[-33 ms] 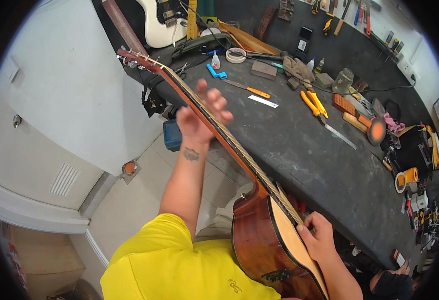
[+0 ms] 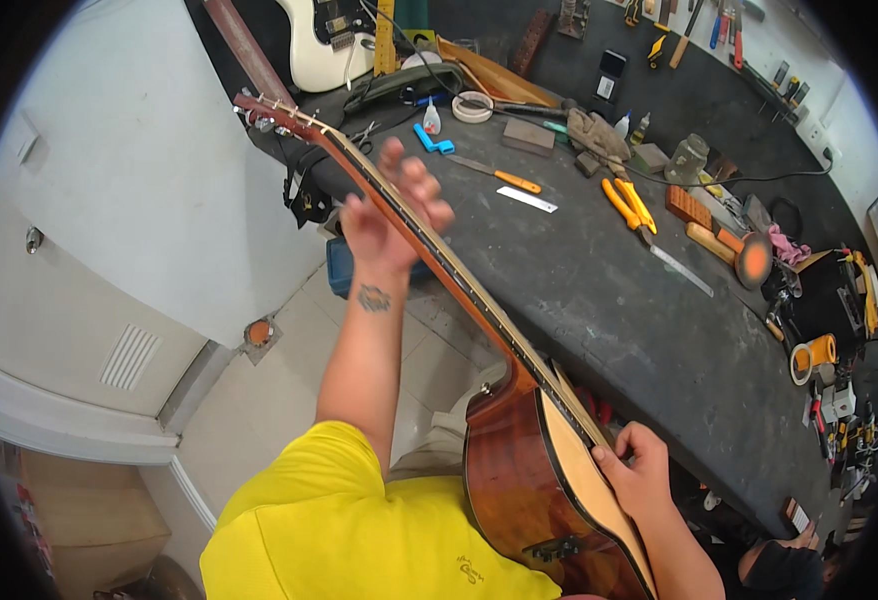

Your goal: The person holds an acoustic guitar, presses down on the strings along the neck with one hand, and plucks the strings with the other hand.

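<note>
An acoustic guitar [image 2: 509,460] with glossy reddish-brown sides and a pale top leans across my lap. Its neck runs up and left to the headstock [image 2: 274,115]. My left hand [image 2: 389,225] is around the middle of the neck, which passes in front of the palm. Its fingers are spread, slightly blurred, and stand apart from the strings on the far side. Over the strings where the fretboard meets the pale top, my right hand [image 2: 639,470] has its thumb and curled fingers drawn together. Whatever lies between those fingertips is hidden.
Beside the guitar stretches a dark workbench [image 2: 609,290]. It carries a blue string winder [image 2: 432,142], an orange-handled knife [image 2: 514,183], yellow pliers [image 2: 627,205], a steel ruler [image 2: 681,270] and masking tape [image 2: 472,107]. A white electric guitar [image 2: 327,60] stands behind. Another person's hand [image 2: 807,537] shows lower right.
My left hand has shifted slightly left and up along the neck, fingers still spread. The right hand and guitar are nearly where they were.
</note>
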{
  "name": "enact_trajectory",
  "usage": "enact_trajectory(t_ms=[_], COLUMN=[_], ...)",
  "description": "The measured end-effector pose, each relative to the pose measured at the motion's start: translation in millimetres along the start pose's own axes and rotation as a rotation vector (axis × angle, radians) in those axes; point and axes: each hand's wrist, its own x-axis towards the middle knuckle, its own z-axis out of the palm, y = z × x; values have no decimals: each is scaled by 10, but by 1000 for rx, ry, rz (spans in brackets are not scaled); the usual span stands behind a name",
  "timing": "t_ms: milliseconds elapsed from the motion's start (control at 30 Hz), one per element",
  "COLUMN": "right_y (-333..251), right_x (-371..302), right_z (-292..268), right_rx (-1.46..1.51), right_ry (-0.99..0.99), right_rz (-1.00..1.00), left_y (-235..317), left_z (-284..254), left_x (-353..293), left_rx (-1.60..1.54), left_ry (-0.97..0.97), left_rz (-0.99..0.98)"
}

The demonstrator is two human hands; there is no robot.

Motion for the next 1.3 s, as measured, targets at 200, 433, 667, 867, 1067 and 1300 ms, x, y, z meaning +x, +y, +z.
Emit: enact_trajectory(t_ms=[200, 433, 667, 867, 1067, 1300], right_y=[250, 144, 112, 34, -1, 58], right_x=[-16, -3, 95, 15, -57, -50], right_z=[-2, 38, -133, -112, -219, -5], right_rx=[584, 97, 86, 31, 105, -64], right_ry=[81, -101, -12, -85, -93, 65], right_rz=[299, 96, 206, 175, 23, -14], left_y=[595, 761, 706, 701, 681, 791], left_z=[64, 16, -37, -58, 24, 45], left_x=[390, 376, 401, 347, 342, 315], left_rx=[127, -43, -51, -62, 67, 85], left_ry=[410, 295, 250, 221, 274, 236], left_rz=[229, -38, -37, -18, 54, 7])
